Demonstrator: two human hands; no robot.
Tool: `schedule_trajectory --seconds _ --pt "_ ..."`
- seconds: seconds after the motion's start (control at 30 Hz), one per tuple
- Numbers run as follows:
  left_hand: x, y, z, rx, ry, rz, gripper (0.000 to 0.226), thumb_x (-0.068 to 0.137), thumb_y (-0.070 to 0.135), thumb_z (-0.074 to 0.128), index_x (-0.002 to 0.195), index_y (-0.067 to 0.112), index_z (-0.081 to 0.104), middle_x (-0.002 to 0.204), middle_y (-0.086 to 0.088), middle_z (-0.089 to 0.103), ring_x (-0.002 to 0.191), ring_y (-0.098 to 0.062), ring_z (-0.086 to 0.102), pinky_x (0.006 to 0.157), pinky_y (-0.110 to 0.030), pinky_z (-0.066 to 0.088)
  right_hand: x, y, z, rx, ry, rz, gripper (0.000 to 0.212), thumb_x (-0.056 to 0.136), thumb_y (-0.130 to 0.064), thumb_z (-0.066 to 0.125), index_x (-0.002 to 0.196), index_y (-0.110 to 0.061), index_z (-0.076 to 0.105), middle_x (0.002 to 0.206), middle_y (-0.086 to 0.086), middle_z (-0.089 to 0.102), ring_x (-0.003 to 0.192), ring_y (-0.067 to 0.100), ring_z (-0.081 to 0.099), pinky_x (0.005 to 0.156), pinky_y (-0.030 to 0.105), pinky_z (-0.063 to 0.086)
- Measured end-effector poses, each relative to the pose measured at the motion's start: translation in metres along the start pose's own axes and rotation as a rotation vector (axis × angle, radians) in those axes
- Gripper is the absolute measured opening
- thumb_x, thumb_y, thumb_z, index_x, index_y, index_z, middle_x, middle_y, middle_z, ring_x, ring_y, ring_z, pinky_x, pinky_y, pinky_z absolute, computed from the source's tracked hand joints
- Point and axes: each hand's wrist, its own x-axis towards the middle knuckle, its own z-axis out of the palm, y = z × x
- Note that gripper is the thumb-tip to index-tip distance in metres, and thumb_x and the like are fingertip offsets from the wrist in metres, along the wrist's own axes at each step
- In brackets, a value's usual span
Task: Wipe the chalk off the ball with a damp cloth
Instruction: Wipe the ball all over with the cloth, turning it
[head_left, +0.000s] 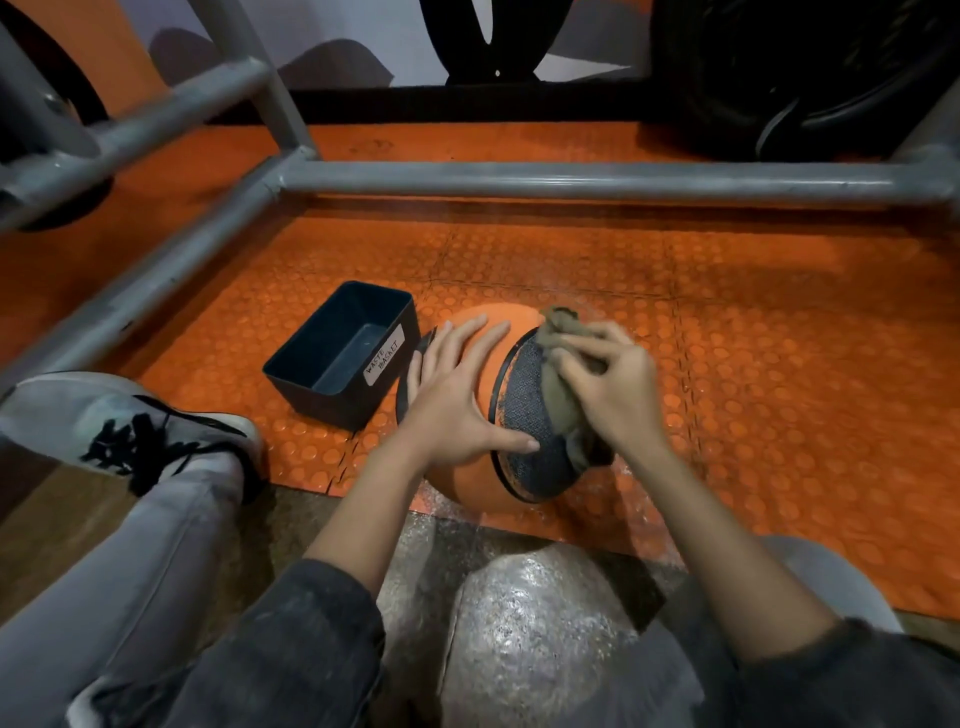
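On the orange studded mat, the orange medicine ball is steadied by the left hand, laid flat with fingers spread. An olive cloth is gripped in the curled fingers of the right hand and pressed on the ball's black panel. A black bin labelled "WASTE BASKET" is set just beside the ball at ten o'clock, and a grey tube frame is seen farther off at twelve.

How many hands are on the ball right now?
2. The left hand lies flat on the orange part of the ball; the right hand presses the cloth onto its dark textured panel. No others visible.
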Motion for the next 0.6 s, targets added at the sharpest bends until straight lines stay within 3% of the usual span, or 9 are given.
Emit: schedule_trajectory --seconds 0.07,0.13,0.3,0.37,0.53,0.6 --pt "-0.001 0.003 0.002 0.010 -0.002 0.014 0.111 0.040 0.079 0.055 0.137 0.053 0.009 0.154 0.018 0.007 0.142 -0.005 -0.009 0.116 -0.048 -0.004 -0.020 -0.010 0.002 -0.132 -0.002 -0.219 0.020 0.082 -0.011 0.068 0.100 -0.007 0.074 0.101 0.005 0.063 0.095 0.017 0.049 0.083 0.020 0.032" --pt "-0.002 0.005 0.003 0.014 -0.007 0.025 0.111 0.043 0.076 0.060 0.138 0.052 0.008 0.154 0.017 0.006 0.141 -0.004 -0.009 0.116 -0.047 -0.005 -0.013 -0.008 -0.004 -0.140 -0.064 -0.258 0.019 0.082 -0.011 0.069 0.100 -0.007 0.074 0.099 0.002 0.062 0.093 0.018 0.050 0.081 0.021 0.033" --pt "-0.004 0.007 0.001 0.015 -0.001 0.016 0.112 0.046 0.066 0.067 0.143 0.046 0.015 0.154 0.015 0.007 0.142 -0.004 -0.009 0.116 -0.046 -0.006 0.045 0.018 -0.014 0.072 -0.038 0.222 0.020 0.085 -0.009 0.067 0.103 -0.001 0.071 0.095 0.005 0.065 0.091 0.015 0.058 0.081 0.024 0.045" --pt "-0.004 0.006 0.002 0.019 0.002 0.007 0.114 0.044 0.069 0.066 0.142 0.047 0.014 0.154 0.016 0.008 0.141 -0.003 -0.008 0.116 -0.047 -0.005 0.043 0.019 -0.011 0.077 -0.034 0.271 0.019 0.085 -0.008 0.066 0.102 -0.002 0.072 0.099 0.008 0.068 0.093 0.015 0.061 0.082 0.025 0.047" --pt "-0.006 0.002 0.002 0.003 0.022 0.031 0.106 0.040 0.079 0.053 0.134 0.055 0.010 0.153 0.017 0.010 0.141 -0.001 -0.007 0.116 -0.046 -0.004 -0.005 -0.011 -0.006 -0.075 -0.034 -0.122 0.018 0.083 -0.010 0.069 0.101 -0.008 0.074 0.092 -0.003 0.056 0.091 0.017 0.053 0.082 0.026 0.040" --pt "-0.008 0.002 0.003 -0.004 0.019 0.043 0.103 0.041 0.079 0.054 0.132 0.056 0.011 0.153 0.019 0.009 0.140 0.000 -0.008 0.116 -0.046 -0.004 0.000 -0.008 -0.010 -0.079 -0.065 -0.137 0.019 0.082 -0.010 0.070 0.100 -0.006 0.074 0.093 0.000 0.059 0.090 0.016 0.054 0.081 0.023 0.040"
